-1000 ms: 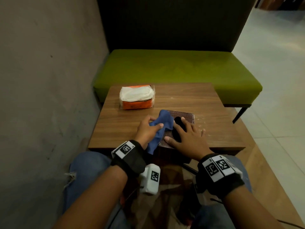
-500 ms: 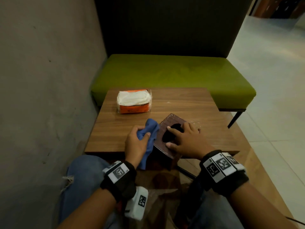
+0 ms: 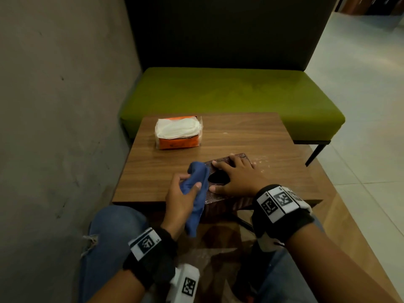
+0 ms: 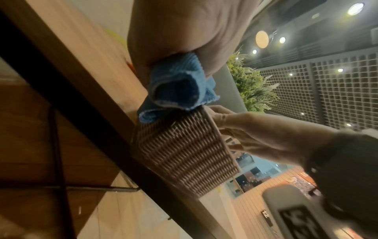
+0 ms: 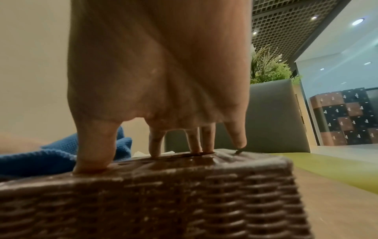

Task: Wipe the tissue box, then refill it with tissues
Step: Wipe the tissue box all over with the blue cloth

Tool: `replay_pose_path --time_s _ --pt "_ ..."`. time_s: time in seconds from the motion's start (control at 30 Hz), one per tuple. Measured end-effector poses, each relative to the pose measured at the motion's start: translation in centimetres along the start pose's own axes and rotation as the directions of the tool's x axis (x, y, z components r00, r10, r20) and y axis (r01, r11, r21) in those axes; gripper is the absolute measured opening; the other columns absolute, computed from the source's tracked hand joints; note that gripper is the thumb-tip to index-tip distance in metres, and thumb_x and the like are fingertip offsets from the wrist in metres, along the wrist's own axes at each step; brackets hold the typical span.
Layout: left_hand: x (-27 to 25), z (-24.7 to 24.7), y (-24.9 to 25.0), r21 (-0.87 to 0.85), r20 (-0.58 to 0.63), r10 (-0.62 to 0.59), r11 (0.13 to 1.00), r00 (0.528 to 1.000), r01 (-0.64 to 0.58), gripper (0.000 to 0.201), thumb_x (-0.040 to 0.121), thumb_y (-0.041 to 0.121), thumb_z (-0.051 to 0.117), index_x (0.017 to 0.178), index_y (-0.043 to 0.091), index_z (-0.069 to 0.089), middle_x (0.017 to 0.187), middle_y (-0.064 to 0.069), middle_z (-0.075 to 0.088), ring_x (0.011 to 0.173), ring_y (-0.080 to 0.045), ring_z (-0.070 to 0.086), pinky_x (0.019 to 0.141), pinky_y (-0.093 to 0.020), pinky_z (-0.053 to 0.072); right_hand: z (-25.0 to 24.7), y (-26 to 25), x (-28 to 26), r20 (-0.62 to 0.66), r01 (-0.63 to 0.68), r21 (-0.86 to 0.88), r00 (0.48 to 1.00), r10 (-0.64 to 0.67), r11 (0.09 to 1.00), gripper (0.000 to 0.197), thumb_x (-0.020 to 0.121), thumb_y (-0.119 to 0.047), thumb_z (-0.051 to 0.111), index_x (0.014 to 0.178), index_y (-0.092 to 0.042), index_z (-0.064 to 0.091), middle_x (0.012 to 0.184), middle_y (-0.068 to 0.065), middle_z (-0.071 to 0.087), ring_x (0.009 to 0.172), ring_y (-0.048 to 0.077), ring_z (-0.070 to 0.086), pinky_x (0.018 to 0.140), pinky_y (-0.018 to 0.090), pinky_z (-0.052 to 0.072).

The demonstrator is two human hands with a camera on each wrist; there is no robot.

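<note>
A dark brown woven tissue box [image 3: 215,193] [image 4: 184,153] [image 5: 163,194] sits at the near edge of the wooden table [image 3: 166,169], its oval slot facing up. My right hand [image 3: 236,178] [image 5: 159,90] lies spread on the box top, straight fingers and thumb pressing down. My left hand [image 3: 181,193] [image 4: 184,32] grips a bunched blue cloth [image 3: 196,184] [image 4: 175,90] [image 5: 51,155] against the box's left side. An orange pack of white tissues [image 3: 178,133] stands at the table's far left.
A green bench seat [image 3: 229,92] with a dark backrest runs behind the table. A grey wall [image 3: 61,106] closes the left side. Tiled floor [image 3: 371,106] lies to the right. My knees in jeans [image 3: 113,232] are under the table's near edge.
The box went from tilted on edge to lying level under my right hand. The left hand with the cloth shifted along the box's left side.
</note>
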State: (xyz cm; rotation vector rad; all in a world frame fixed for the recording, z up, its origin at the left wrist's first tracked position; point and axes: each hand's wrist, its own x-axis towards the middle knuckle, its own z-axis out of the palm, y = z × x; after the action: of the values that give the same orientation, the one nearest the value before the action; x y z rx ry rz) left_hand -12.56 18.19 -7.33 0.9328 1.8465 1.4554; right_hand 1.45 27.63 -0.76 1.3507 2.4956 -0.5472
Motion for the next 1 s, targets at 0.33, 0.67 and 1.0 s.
replay_pose_path --time_s 0.33,0.67,1.0 --pt "2.6 0.2 1.3 -0.024 0.006 -0.179 0.984 0.984 0.179 0.018 0.087 0.015 0.064 0.094 0.012 0.048 0.083 -0.001 0.054 0.074 -0.013 0.054 0.058 -0.02 0.048 0.6 0.0 0.1 -0.014 -0.019 0.053 1.0 0.02 0.998 0.078 0.083 -0.069 0.049 0.149 -0.047 0.014 0.162 0.006 -0.004 0.148 0.029 -0.001 0.118 0.053 0.004" --pt "4.2 0.8 2.3 0.082 -0.079 -0.123 0.988 0.989 0.129 0.018 0.083 0.015 0.066 0.085 0.014 0.048 0.074 0.0 0.053 0.077 -0.022 0.056 0.072 -0.036 0.051 1.5 -0.5 -0.1 -0.057 -0.057 0.025 0.997 0.058 0.998 0.073 0.085 -0.072 0.041 0.148 -0.049 0.013 0.162 0.009 -0.005 0.149 0.029 -0.001 0.117 0.057 0.003" --pt "-0.9 0.4 1.4 0.092 -0.043 -0.08 0.992 0.996 0.084 0.016 0.086 0.011 0.063 0.085 0.015 0.047 0.076 0.003 0.053 0.071 -0.01 0.053 0.06 -0.02 0.041 1.9 -0.8 -0.3 -0.069 -0.092 0.009 0.993 0.093 0.996 0.072 0.089 -0.071 0.032 0.15 -0.046 0.005 0.161 0.012 -0.009 0.149 0.03 -0.004 0.117 0.057 0.002"
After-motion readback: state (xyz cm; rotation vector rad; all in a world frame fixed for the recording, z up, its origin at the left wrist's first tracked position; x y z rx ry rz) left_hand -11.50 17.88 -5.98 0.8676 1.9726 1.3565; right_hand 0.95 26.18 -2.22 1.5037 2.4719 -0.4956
